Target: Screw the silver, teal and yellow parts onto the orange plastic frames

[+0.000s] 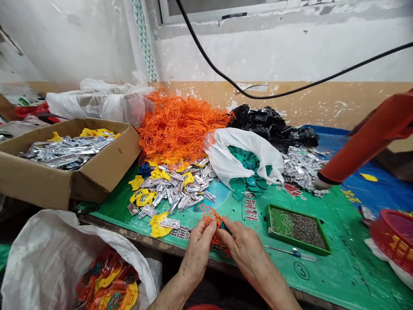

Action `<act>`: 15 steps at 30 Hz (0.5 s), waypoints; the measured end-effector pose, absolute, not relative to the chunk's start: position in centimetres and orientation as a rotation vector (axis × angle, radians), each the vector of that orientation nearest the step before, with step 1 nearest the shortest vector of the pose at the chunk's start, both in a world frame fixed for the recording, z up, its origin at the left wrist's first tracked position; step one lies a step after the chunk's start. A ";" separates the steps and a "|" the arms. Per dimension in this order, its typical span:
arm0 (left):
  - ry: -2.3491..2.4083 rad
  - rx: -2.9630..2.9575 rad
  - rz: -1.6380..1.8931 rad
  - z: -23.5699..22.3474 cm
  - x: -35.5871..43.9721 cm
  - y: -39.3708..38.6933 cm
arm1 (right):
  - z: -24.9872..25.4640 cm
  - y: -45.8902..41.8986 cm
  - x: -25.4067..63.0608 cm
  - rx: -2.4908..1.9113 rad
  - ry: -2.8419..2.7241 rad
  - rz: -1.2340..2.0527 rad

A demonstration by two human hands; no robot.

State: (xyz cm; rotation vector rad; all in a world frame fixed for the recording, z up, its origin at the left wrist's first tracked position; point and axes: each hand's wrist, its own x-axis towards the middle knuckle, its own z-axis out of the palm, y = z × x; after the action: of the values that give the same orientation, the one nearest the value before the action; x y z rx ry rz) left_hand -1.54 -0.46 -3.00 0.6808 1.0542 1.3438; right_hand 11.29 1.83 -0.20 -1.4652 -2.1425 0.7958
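Observation:
My left hand [200,245] pinches an orange plastic lattice piece [209,212] near the front edge of the table. On the same piece, from the other side, the fingers of my right hand [241,241] are closed. A bit of dark green shows by the right fingertips, too covered to make out. Left of my hands, a yellow plastic piece [158,224] lies with a metal plate [169,223] on it. Beyond are piled metal plates [174,189] mixed with yellow pieces. A screwdriver [295,253] and a green tray [272,234] of small metal parts lie to the right.
An orange lattice heap [183,125], a white bag [222,150] of green pieces and a black pile [261,125] stand behind. A cardboard box [109,168] and a sack [41,254] flank the left. A red tube [368,137] and red basket [392,237] occupy the right.

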 end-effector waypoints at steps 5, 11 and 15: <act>1.046 0.633 1.270 -2.6 -1.4 -0.7 | 0.1 1.7 11.9 -1.354 -1.938 1.060; 1.045 0.603 1.260 -2.2 -1.2 -0.9 | -0.1 1.8 12.4 -1.315 -1.977 0.902; 0.974 0.558 1.288 -1.9 -0.5 -0.8 | -2.0 1.3 11.7 -1.313 -2.072 0.374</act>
State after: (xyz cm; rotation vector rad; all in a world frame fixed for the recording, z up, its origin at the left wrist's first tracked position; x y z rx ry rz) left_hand -0.49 -0.80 -1.94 0.5578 0.9744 1.2882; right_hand 11.71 1.29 -2.00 -1.3126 -2.0719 0.3738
